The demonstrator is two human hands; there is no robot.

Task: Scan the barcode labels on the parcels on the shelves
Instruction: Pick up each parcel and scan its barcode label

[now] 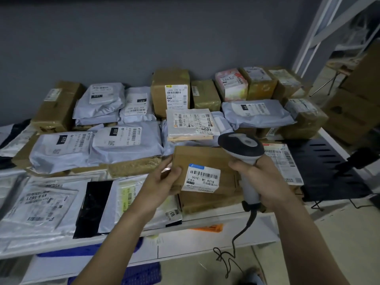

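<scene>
My left hand grips the left edge of a brown cardboard parcel, tilting its face up toward me. A white barcode label with a blue tab sits on that face. My right hand is closed around the grey handle of a barcode scanner, whose dark head hangs just above the parcel's right side. The scanner's cable drops down toward the floor. Many other labelled parcels cover the white shelf.
Grey poly mailers and brown boxes are stacked toward the grey wall. Flat white and black mailers lie at the front left. A black perforated panel is on the right, with large cartons beyond it.
</scene>
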